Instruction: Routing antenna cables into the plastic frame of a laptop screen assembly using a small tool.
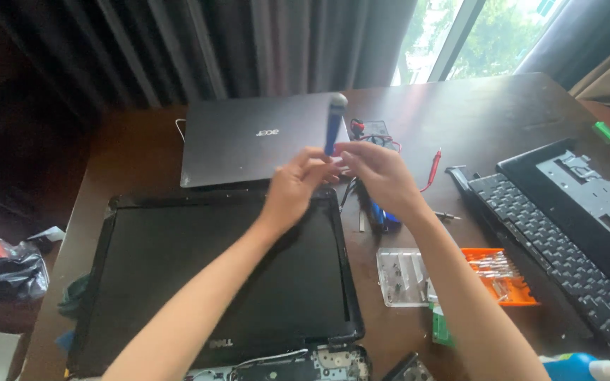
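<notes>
Both my hands meet above the table, over the far edge of an open black laptop (213, 282) whose screen lies flat. My left hand (296, 185) and my right hand (379, 171) together hold a blue-handled screwdriver (334, 127) that points upward, its grey cap at the top. The fingers pinch around its lower end, where the tip is hidden. Behind the hands lies a closed dark grey laptop (248, 137).
A clear plastic case (400, 276) and an orange bit holder (504, 276) sit right of the laptop. A detached black keyboard (545, 236) and palm-rest frame (591, 194) lie at right. A multimeter with red probe (433, 166), green lighter (607, 131), black bag (1, 271) lie around.
</notes>
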